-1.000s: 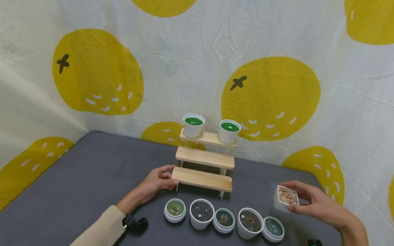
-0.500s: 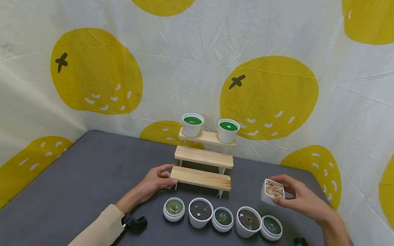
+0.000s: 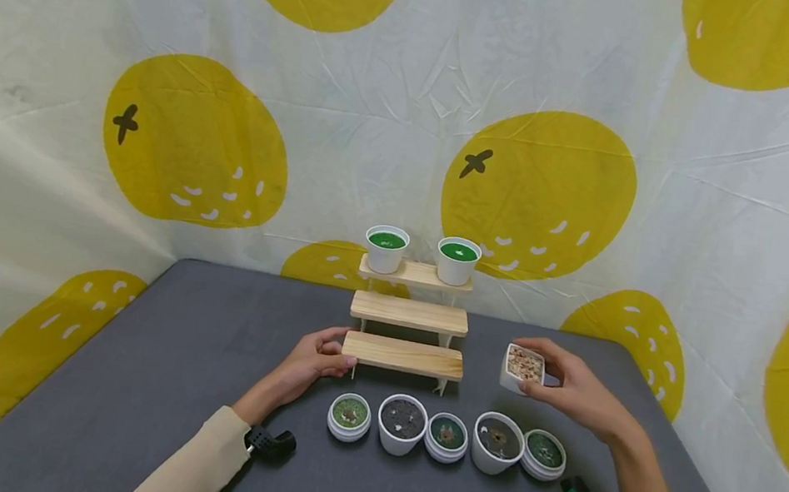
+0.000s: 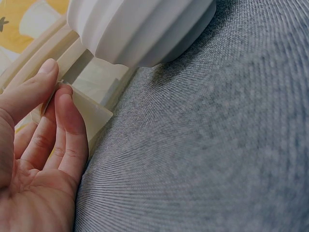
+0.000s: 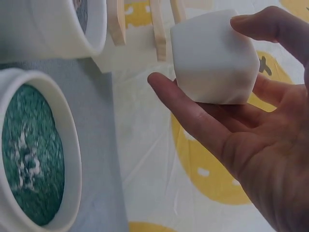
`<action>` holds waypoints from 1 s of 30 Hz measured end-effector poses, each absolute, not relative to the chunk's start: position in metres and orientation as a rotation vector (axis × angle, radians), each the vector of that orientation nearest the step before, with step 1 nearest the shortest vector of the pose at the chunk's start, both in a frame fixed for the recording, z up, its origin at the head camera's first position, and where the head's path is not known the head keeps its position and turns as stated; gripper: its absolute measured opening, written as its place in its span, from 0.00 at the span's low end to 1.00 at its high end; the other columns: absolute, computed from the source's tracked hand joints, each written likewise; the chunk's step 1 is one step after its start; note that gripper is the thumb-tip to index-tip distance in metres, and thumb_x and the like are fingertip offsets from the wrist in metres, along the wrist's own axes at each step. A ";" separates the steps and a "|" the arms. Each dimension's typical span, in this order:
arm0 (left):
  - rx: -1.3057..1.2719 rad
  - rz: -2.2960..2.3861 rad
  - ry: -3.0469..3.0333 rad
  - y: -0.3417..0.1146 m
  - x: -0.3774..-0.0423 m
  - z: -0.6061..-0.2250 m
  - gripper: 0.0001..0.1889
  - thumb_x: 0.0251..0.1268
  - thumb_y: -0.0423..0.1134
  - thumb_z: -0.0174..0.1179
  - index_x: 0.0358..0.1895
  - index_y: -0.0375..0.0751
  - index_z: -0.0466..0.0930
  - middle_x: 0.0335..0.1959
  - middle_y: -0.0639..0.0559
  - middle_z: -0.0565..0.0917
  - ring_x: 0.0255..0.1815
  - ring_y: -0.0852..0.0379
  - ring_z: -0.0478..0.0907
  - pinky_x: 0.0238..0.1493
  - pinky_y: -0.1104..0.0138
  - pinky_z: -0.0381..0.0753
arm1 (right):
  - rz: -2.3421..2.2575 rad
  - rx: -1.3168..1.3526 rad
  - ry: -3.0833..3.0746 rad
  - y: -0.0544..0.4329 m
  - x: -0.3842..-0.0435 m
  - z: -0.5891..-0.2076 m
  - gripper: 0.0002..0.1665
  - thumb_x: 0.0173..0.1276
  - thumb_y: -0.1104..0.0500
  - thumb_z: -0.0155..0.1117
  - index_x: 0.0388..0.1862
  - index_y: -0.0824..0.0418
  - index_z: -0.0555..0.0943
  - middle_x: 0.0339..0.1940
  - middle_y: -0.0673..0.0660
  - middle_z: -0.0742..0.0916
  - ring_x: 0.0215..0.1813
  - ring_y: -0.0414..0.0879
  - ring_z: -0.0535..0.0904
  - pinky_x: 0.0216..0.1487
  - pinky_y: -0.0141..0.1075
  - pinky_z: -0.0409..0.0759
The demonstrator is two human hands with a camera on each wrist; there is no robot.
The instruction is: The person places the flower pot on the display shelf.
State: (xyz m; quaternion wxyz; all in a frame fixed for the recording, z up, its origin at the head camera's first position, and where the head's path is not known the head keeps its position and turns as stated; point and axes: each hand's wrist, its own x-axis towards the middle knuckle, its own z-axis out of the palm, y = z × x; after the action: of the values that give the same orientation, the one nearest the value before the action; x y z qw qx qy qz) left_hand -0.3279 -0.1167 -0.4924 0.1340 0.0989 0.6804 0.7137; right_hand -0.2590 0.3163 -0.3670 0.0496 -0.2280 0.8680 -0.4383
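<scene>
In the head view my left hand grips the left end of the lowest step of a three-tier wooden display stand. The left wrist view shows thumb and fingers pinching the stand's end. My right hand holds a small white square pot filled with tan, pebbly bits, raised over the table right of the stand. Seen from the right wrist, thumb and fingers are around the smooth sides of that pot. Two round white pots with green tops stand on the top tier.
In front of the stand is a row of several round white pots, among them a dark-filled one and a ridged one with green filling. A grey cloth covers the table. Behind hangs a white curtain with yellow fruit prints.
My right hand has carried the square pot leftward toward the stand and slightly farther from me. The left hand stays on the stand's lowest step.
</scene>
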 end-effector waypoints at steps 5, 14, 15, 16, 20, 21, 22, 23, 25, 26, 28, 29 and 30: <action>0.286 2.070 1.973 -0.117 -0.327 -0.492 0.40 0.64 0.34 0.72 0.78 0.40 0.64 0.35 0.54 0.86 0.37 0.60 0.83 0.41 0.68 0.85 | -1.400 -0.751 2.586 0.310 -0.259 -0.369 0.35 0.73 0.63 0.68 0.76 0.63 0.68 0.55 0.66 0.81 0.47 0.43 0.81 0.45 0.35 0.86; 0.295 2.059 1.977 -0.115 -0.326 -0.490 0.41 0.64 0.35 0.72 0.79 0.41 0.63 0.35 0.54 0.86 0.38 0.61 0.83 0.42 0.69 0.85 | -1.393 -0.756 2.604 0.305 -0.262 -0.366 0.36 0.71 0.66 0.68 0.75 0.69 0.67 0.50 0.67 0.81 0.43 0.43 0.81 0.41 0.34 0.85; 0.291 2.062 1.979 -0.115 -0.326 -0.491 0.41 0.64 0.35 0.72 0.79 0.41 0.63 0.35 0.54 0.86 0.38 0.61 0.83 0.42 0.69 0.85 | -1.389 -0.750 2.612 0.303 -0.264 -0.365 0.36 0.70 0.66 0.68 0.74 0.69 0.68 0.49 0.67 0.81 0.43 0.43 0.81 0.41 0.34 0.85; 0.287 2.065 1.978 -0.115 -0.326 -0.491 0.41 0.64 0.35 0.72 0.79 0.41 0.63 0.35 0.54 0.86 0.38 0.61 0.83 0.41 0.69 0.84 | -1.383 -0.745 2.623 0.301 -0.266 -0.364 0.36 0.69 0.67 0.68 0.74 0.69 0.68 0.49 0.67 0.82 0.43 0.43 0.81 0.41 0.34 0.85; 0.277 2.063 1.980 -0.115 -0.327 -0.491 0.41 0.64 0.35 0.72 0.79 0.42 0.64 0.35 0.54 0.86 0.38 0.60 0.83 0.41 0.68 0.84 | -1.322 -0.751 2.677 0.294 -0.273 -0.359 0.37 0.67 0.67 0.69 0.73 0.69 0.68 0.50 0.67 0.82 0.43 0.45 0.80 0.40 0.34 0.84; 0.278 2.061 1.980 -0.115 -0.327 -0.491 0.41 0.64 0.35 0.72 0.79 0.42 0.64 0.36 0.54 0.86 0.38 0.60 0.83 0.42 0.68 0.84 | -1.304 -0.754 2.693 0.292 -0.275 -0.357 0.37 0.67 0.67 0.69 0.73 0.69 0.69 0.50 0.67 0.82 0.43 0.45 0.80 0.39 0.34 0.84; 0.279 2.058 1.981 -0.115 -0.327 -0.491 0.41 0.64 0.35 0.73 0.79 0.42 0.64 0.36 0.54 0.86 0.38 0.60 0.83 0.42 0.68 0.84 | -1.292 -0.760 2.706 0.290 -0.276 -0.356 0.37 0.67 0.67 0.69 0.73 0.69 0.69 0.50 0.66 0.82 0.43 0.46 0.80 0.39 0.34 0.84; 0.279 2.058 1.982 -0.114 -0.327 -0.490 0.41 0.64 0.35 0.73 0.79 0.43 0.64 0.35 0.54 0.86 0.38 0.60 0.83 0.42 0.68 0.84 | -1.281 -0.766 2.716 0.288 -0.278 -0.354 0.37 0.67 0.67 0.69 0.73 0.68 0.69 0.50 0.66 0.83 0.43 0.46 0.79 0.39 0.34 0.83; 0.282 2.056 1.983 -0.114 -0.327 -0.490 0.40 0.64 0.35 0.73 0.78 0.43 0.64 0.35 0.54 0.86 0.38 0.60 0.83 0.42 0.68 0.84 | -1.267 -0.779 2.728 0.283 -0.282 -0.350 0.37 0.66 0.67 0.69 0.74 0.67 0.69 0.50 0.65 0.83 0.43 0.48 0.79 0.39 0.34 0.83; 0.283 2.057 1.982 -0.114 -0.327 -0.490 0.40 0.64 0.35 0.72 0.78 0.43 0.64 0.35 0.54 0.86 0.38 0.60 0.83 0.42 0.68 0.84 | -1.267 -0.779 2.727 0.281 -0.284 -0.349 0.37 0.66 0.67 0.69 0.74 0.66 0.69 0.50 0.65 0.83 0.43 0.48 0.79 0.39 0.34 0.83; 0.280 2.060 1.982 -0.115 -0.327 -0.489 0.40 0.64 0.34 0.72 0.78 0.43 0.64 0.35 0.54 0.86 0.38 0.60 0.83 0.42 0.68 0.84 | -1.263 -0.774 2.725 0.276 -0.288 -0.345 0.37 0.66 0.66 0.69 0.73 0.65 0.70 0.51 0.65 0.83 0.44 0.50 0.79 0.39 0.34 0.83; 0.277 2.062 1.981 -0.115 -0.326 -0.489 0.40 0.64 0.34 0.72 0.78 0.43 0.65 0.35 0.54 0.86 0.38 0.60 0.83 0.41 0.68 0.84 | -1.252 -0.774 2.727 0.274 -0.290 -0.343 0.37 0.67 0.65 0.69 0.73 0.65 0.70 0.51 0.65 0.83 0.44 0.50 0.79 0.39 0.34 0.83; 0.275 2.062 1.983 -0.115 -0.326 -0.489 0.40 0.64 0.34 0.72 0.78 0.43 0.65 0.35 0.54 0.86 0.38 0.60 0.83 0.41 0.68 0.84 | -1.245 -0.773 2.726 0.272 -0.292 -0.341 0.37 0.67 0.65 0.70 0.73 0.65 0.70 0.52 0.66 0.82 0.45 0.51 0.78 0.40 0.34 0.83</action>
State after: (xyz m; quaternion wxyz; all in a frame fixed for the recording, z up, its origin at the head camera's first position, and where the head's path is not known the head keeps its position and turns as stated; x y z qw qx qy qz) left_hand -0.3262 -0.1153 -0.4891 0.1334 0.0950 0.6837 0.7111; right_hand -0.2922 0.2719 -0.3413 0.0234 -0.2496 0.8806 -0.4021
